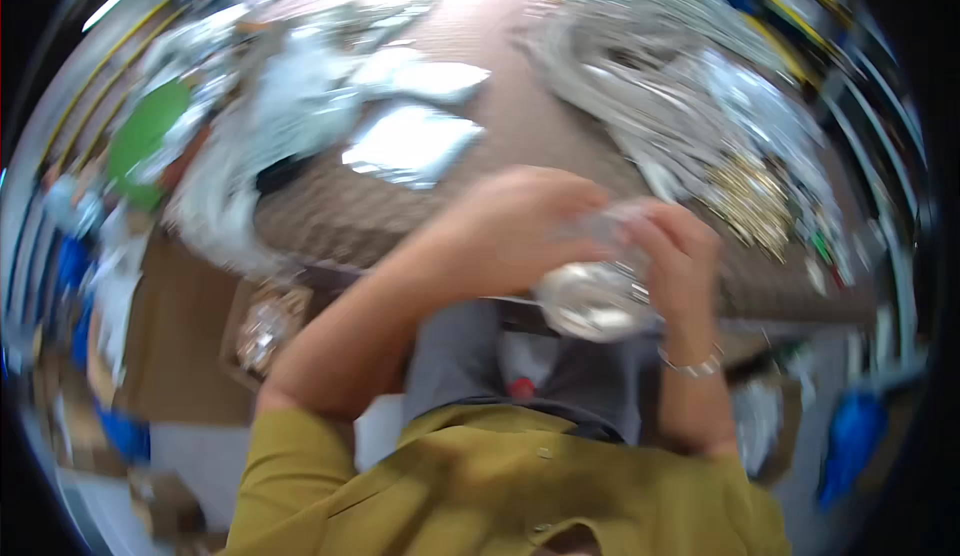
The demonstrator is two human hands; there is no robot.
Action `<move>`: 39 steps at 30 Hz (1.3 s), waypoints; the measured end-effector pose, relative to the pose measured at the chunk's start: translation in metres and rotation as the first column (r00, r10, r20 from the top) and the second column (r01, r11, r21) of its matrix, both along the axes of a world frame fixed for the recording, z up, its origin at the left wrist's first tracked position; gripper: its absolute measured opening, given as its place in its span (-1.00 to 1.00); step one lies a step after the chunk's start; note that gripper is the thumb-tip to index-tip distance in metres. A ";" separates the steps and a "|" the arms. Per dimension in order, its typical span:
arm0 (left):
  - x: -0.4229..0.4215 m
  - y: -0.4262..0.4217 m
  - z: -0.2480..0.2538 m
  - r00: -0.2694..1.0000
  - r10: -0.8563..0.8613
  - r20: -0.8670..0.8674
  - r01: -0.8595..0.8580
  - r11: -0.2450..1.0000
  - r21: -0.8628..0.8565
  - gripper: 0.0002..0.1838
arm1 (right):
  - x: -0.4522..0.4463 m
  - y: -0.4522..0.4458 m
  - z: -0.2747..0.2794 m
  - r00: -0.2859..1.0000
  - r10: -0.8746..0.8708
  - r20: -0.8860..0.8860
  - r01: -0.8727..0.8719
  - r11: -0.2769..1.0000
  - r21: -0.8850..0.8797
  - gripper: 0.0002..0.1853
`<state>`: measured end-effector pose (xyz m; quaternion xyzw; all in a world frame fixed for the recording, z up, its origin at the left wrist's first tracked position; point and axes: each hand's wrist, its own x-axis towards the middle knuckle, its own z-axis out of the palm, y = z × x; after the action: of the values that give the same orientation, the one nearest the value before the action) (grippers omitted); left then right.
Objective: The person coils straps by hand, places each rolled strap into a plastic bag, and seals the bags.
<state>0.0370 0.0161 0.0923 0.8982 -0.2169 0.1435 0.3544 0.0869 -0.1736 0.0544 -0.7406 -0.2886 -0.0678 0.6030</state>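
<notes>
At the table's near edge point(790, 299), seemingly working at a clear bag point(594, 308), pinching its top with nearly closed left hand point(535, 218) and right hand point(686, 246).

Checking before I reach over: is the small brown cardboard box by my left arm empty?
Not empty: shiny, blurred items show inside the small brown cardboard box.

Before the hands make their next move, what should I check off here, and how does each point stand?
1. Left hand on the clear bag: ok.
2. Right hand on the bag: ok.
3. Fingertips sharp enough to judge the grip: not ok, blurred.
4. Bag's mouth closed: cannot tell.
5. Bag's contents identifiable: cannot tell, glare and blur.
6. Silver packet apart from both hands: ok.
</notes>
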 end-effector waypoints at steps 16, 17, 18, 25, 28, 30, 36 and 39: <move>-0.005 -0.006 -0.017 0.999 0.045 -0.021 -0.048 0.983 -0.175 -0.84 | 0.011 0.004 -0.049 0.906 0.366 -0.214 -0.238 0.857 0.456 -0.89; -0.005 -0.006 -0.017 0.998 0.041 -0.038 -0.047 0.979 -0.200 -0.84 | 0.010 0.003 -0.049 0.912 0.354 -0.209 -0.235 0.866 0.442 -0.89; -0.004 -0.006 -0.018 0.998 0.036 -0.055 -0.047 0.973 -0.225 -0.85 | 0.009 0.003 -0.048 0.917 0.342 -0.203 -0.231 0.874 0.428 -0.89; -0.001 -0.014 -0.025 0.997 0.049 0.066 -0.031 0.968 -0.249 -0.85 | 0.010 0.001 -0.049 0.923 0.349 -0.165 -0.248 0.864 0.438 -0.89; -0.003 -0.018 -0.024 0.989 0.087 0.118 -0.061 0.975 -0.214 -0.86 | 0.009 0.003 -0.054 0.937 0.313 -0.156 -0.214 0.867 0.450 -0.89; -0.007 -0.020 -0.022 0.980 0.149 0.131 -0.128 0.980 -0.155 -0.88 | 0.008 0.005 -0.056 0.951 0.273 -0.146 -0.180 0.872 0.456 -0.90; -0.020 -0.003 -0.031 0.929 0.241 0.279 -0.235 0.970 -0.058 -0.93 | 0.017 -0.005 -0.059 0.944 0.208 -0.255 -0.026 0.820 0.572 -0.92; -0.031 0.012 -0.028 0.938 0.232 0.256 -0.224 0.973 -0.061 -0.94 | 0.024 -0.012 -0.063 0.930 0.260 -0.260 -0.042 0.778 0.627 -0.91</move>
<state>0.0060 0.0279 0.0639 0.8849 -0.1541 0.3041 0.3175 0.1109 -0.1860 -0.0083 -0.4800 -0.2042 0.0177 0.8530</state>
